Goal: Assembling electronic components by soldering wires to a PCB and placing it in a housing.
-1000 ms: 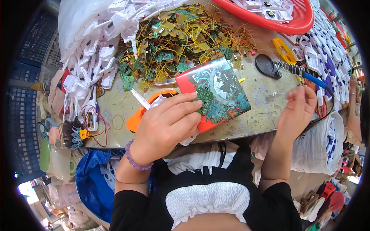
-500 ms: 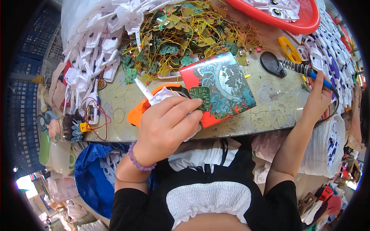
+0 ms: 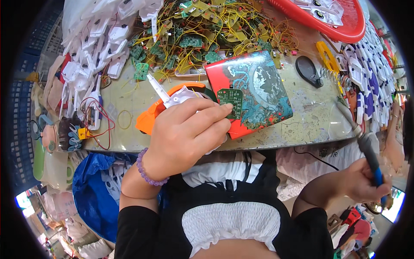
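Clearly the left hand (image 3: 183, 138) pinches the green circuit board (image 3: 230, 102) atop the red tin (image 3: 250, 97), while the right hand (image 3: 362, 181), fisted around the soldering iron (image 3: 366, 149), could burn nearby fingers.

Worn, scratched grey-green worktop (image 3: 302, 116), stained, front edge curving across mid-frame. Far edge of the worktop buried under a heap of green circuit boards with yellow wires (image 3: 202, 34). Far left corner: pile of white plastic shells (image 3: 103, 39). Far right corner: red plastic basket (image 3: 340, 21) holding more white parts. Right edge: row of white-and-blue casings (image 3: 366, 82). Below the worktop's left edge: blue plastic bag (image 3: 95, 185), pale green container (image 3: 39, 159), blue crate (image 3: 21, 86) further out. Floor at lower left cluttered with bags, details too blurred. Bright, even daylight, no hard shadows. No walls or windows discernible.
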The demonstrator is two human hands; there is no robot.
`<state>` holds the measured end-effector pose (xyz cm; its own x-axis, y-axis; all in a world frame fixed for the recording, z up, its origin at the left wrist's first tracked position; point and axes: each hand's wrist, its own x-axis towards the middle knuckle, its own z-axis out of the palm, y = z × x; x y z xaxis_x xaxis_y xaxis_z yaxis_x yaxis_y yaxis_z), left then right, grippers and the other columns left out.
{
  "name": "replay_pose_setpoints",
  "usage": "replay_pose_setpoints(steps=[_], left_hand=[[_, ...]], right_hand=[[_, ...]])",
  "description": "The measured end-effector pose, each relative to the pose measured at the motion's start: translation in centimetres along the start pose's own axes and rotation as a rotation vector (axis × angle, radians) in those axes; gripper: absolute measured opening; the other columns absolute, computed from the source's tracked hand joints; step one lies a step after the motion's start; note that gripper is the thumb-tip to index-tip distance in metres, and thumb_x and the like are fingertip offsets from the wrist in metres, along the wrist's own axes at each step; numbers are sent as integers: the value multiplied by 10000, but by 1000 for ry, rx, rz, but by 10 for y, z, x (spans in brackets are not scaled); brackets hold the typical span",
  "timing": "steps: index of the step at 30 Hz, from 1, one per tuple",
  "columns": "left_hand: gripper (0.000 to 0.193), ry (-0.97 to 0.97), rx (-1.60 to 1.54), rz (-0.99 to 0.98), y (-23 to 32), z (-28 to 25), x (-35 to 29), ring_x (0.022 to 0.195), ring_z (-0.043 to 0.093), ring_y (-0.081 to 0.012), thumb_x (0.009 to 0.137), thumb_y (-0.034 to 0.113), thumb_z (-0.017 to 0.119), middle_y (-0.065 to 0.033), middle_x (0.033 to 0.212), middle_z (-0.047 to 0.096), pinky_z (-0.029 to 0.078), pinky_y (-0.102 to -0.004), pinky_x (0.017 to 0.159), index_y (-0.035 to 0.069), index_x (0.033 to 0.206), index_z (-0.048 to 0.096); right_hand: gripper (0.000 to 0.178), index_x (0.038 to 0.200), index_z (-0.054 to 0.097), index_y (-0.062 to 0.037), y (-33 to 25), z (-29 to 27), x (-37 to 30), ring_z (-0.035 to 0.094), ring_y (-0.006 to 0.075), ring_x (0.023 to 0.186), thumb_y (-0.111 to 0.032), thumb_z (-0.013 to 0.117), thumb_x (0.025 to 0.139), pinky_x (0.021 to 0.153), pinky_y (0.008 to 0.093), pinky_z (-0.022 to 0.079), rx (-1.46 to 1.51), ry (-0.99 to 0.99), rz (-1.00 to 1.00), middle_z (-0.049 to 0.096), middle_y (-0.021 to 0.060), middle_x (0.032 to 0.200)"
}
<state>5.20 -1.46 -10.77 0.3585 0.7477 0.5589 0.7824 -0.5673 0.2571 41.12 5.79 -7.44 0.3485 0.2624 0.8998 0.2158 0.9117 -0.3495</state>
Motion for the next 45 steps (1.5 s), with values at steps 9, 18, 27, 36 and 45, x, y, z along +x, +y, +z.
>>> replay_pose_setpoints(steps=[9, 18, 27, 36, 45], left_hand=[[218, 10, -7, 8, 1, 0, 2, 860, 638, -230, 674, 122, 699, -57, 979, 656, 535, -321, 635, 49, 867, 628], [275, 3, -36, -16, -1, 1, -4, 837, 644, -242, 625, 120, 740, -80, 991, 679, 540, -331, 690, 61, 881, 659], [268, 22, -40, -4, -2, 4, -7, 848, 650, -241, 635, 125, 745, -83, 983, 682, 539, -323, 695, 53, 878, 661], [198, 40, 10, 17, -1, 5, -8, 883, 634, -213, 701, 131, 643, -53, 999, 667, 529, -305, 636, 60, 886, 640], [214, 40, -9, 13, -1, 5, -8, 890, 632, -220, 696, 119, 643, -63, 1008, 660, 537, -311, 657, 47, 897, 636]], right_hand=[[375, 925, 439, -77, -30, 62, -58, 392, 135, 424, -449, 468, 964, 365, 264, 297, 383, -531, -8, 481, 25, 631], [388, 917, 454, -87, -34, 72, -70, 396, 132, 452, -472, 463, 963, 382, 274, 297, 391, -511, -42, 466, 7, 629], [376, 916, 458, -90, -35, 72, -72, 403, 134, 464, -463, 457, 966, 402, 276, 294, 382, -504, -3, 467, 8, 628], [388, 919, 457, -79, -33, 76, -76, 409, 131, 449, -464, 468, 966, 389, 279, 290, 375, -506, -35, 473, 12, 630], [395, 939, 455, -80, -34, 76, -74, 414, 133, 451, -474, 451, 971, 388, 277, 310, 382, -538, -22, 476, 16, 644]])
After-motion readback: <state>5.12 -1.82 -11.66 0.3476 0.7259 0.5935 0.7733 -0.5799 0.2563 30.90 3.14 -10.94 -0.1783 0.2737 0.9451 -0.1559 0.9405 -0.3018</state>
